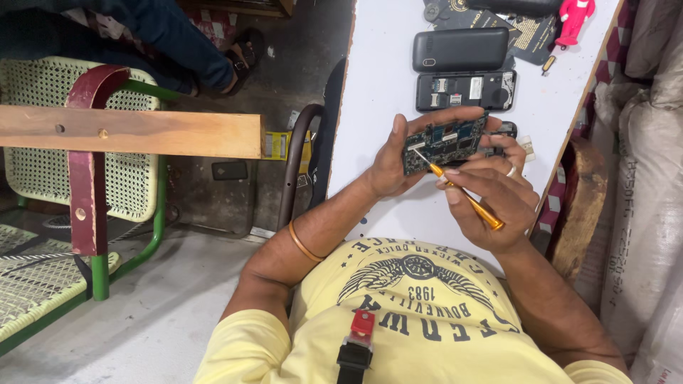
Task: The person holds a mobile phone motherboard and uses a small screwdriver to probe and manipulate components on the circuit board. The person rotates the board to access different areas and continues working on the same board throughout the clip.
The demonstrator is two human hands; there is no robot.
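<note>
My left hand [395,162] grips a blue-green phone circuit board [448,144], held up over the white table [377,78]. My right hand [494,195] holds an orange-handled screwdriver [466,195], its thin tip touching the board's left part. A ring shows on a right finger and a bangle on my left forearm. Beyond the board lie an opened black phone body [466,91] and a black back cover [460,50].
Dark cards [530,32] and a small red figure [573,20] lie at the table's far end. White sacks [644,185] stand to the right. A green woven chair [43,178], a wooden plank [128,132] and another person's leg [171,35] are to the left.
</note>
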